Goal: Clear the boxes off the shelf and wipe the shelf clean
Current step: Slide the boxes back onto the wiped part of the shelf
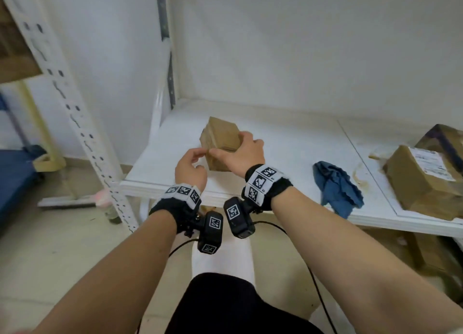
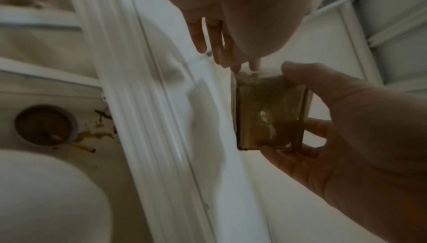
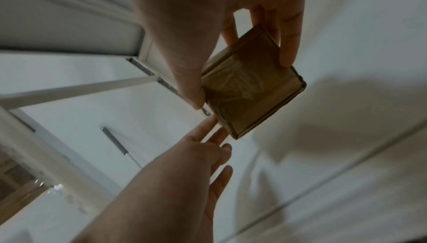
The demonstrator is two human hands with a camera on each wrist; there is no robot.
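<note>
A: Honestly, the small box (image 1: 221, 143) could slip. The right hand (image 1: 246, 151) alone grasps it, thumb and fingers around its sides; the left hand (image 1: 190, 167) is loose, fingertips just brushing one corner.

B: Where is it?

A: Centre of the head view, lifted over the white shelf (image 1: 288, 143). It is brown cardboard wrapped in glossy tape, so it is probably slick.

Bare shelf (image 1: 288, 143) surface seen behind and right of right hand (image 1: 246, 153); blue cloth (image 1: 337, 185), taped boxes (image 1: 423, 175) farther right; upright (image 1: 165, 65) left.
</note>
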